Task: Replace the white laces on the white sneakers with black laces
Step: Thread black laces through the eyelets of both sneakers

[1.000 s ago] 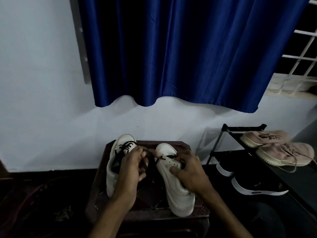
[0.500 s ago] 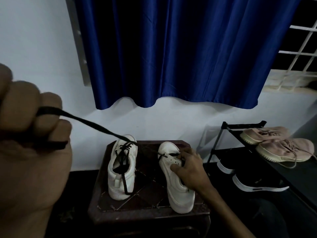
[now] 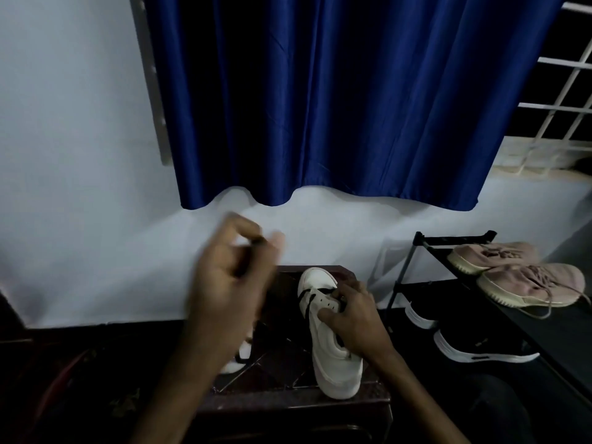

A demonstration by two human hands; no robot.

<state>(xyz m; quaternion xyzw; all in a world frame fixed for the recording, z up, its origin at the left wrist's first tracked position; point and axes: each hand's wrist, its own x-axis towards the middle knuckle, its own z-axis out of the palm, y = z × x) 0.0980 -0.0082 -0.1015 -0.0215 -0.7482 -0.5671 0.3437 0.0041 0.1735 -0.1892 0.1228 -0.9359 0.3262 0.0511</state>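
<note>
Light: dim room, floor near-black.
Brightest: white wall, evenly grey-lit.
Blur: left hand smeared by motion.
Edges: window grille bows, wide-angle.

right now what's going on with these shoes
A person is lacing white sneakers on a dark stool. The right hand grips the nearer sneaker at its eyelets, where a black lace crosses only the eyelets near the toe. The left hand, blurred and raised, pinches a black lace end. It hides most of the other sneaker. Pink sneakers sit on a rack to the right.
</note>
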